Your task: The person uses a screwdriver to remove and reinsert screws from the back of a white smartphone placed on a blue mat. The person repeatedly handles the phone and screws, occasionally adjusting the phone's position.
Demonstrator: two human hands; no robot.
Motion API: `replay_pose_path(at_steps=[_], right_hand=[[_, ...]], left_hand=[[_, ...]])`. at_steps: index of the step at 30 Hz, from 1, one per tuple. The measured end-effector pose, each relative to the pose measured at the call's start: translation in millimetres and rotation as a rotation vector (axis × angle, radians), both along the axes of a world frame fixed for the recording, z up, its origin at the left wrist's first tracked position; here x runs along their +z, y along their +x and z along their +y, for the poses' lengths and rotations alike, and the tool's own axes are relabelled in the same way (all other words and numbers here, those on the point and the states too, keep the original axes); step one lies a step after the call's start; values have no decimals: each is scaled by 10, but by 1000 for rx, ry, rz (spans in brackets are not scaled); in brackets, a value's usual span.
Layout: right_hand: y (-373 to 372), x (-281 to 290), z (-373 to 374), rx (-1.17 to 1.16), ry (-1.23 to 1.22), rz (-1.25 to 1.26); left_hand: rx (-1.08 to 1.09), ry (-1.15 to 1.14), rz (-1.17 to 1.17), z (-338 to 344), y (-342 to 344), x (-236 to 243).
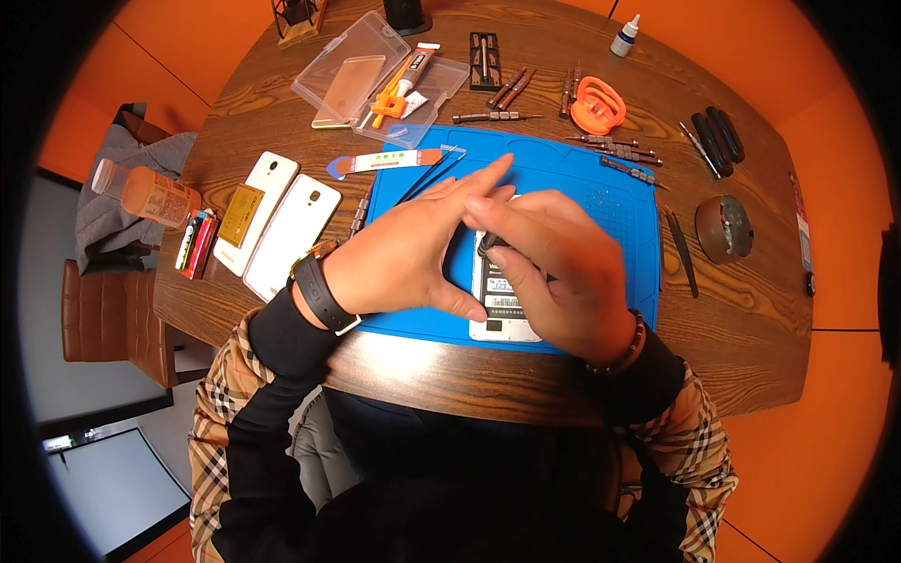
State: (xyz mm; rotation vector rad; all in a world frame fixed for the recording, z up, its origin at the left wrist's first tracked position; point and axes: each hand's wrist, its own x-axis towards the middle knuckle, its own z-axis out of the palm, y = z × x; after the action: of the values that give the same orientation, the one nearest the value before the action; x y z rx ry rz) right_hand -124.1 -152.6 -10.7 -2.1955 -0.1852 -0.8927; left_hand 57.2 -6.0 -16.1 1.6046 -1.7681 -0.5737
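Observation:
An opened white phone [514, 328] lies on the blue work mat [404, 300], its dark inner side with pale labels facing up. My left hand [399, 246] is open, with its fingers stretched over the phone's upper left and its thumb at the phone's left edge. My right hand [568, 272] covers the phone's right side. Between its thumb and forefinger is a small dark tool [486, 246] over the phone's upper part; most of it is hidden, so its kind is unclear. Black tweezers [427, 178] lie left of my hands on the mat.
Two white phones [298, 220] lie at the left near a bottle [155, 194]. Behind the mat are a clear plastic box [343, 66], several screwdrivers [497, 117] and an orange round holder [597, 105]. Tweezers [682, 253] and a round brown pot [724, 229] are at the right.

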Motion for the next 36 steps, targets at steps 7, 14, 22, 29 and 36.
replay_pose_path(at_steps=[7,14,22,29,36], right_hand=[[-41,2,-24,-28,-56,23],[-24,3,20,-64,-24,56],[-32,6,20,-59,-27,6],[-38,-13,18,-61,-30,4],[-27,-1,26,-53,-24,-23]], left_hand=[[-1,4,4,1,-10,-11],[-19,76,-25,-8,17,50],[-28,78,28,-19,1,51],[-30,47,23,-6,2,25],[-34,60,69,-7,5,17]])
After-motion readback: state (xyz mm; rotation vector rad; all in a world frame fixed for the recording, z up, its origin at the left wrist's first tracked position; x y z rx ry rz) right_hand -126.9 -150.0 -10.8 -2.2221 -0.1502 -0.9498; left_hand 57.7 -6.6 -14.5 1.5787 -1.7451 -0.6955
